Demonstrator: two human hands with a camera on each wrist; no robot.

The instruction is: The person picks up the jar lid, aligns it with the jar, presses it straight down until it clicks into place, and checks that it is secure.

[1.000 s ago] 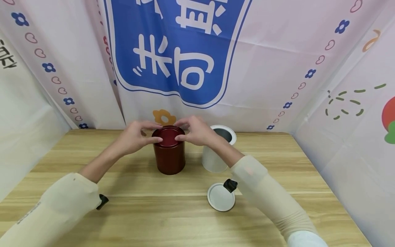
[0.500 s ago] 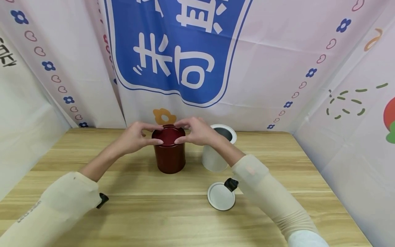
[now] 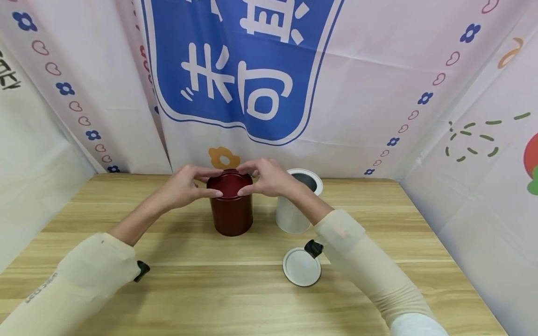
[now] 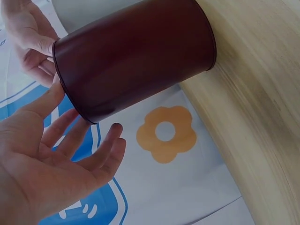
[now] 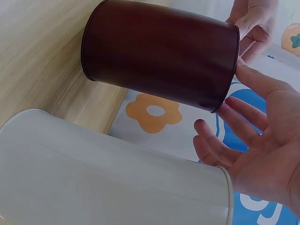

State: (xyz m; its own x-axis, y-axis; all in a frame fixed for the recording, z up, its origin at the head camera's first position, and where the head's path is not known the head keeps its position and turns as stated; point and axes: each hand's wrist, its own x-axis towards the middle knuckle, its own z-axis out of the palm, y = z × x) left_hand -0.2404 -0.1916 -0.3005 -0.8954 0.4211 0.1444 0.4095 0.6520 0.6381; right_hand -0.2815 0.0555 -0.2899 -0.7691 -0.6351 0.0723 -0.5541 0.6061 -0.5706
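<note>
A dark red canister stands upright at the back of the table, topped by a red round lid. My left hand grips the lid's left edge, thumb at the front and index finger toward the back. On the opposite edge, my right hand does the same with its thumb and index finger. In the left wrist view, the remaining fingers of the left hand extend off the rim. The right hand's other fingers likewise stand away from the canister in the right wrist view.
Right of the red canister stands an open white canister, partly behind my right forearm. A round white lid lies on the wooden table in front of it. Printed cloth hangs close behind and at both sides.
Both thumbs have shifted slightly toward the front rim of the red canister. The hands otherwise keep their hold, and the white canister and its lid stay put.
</note>
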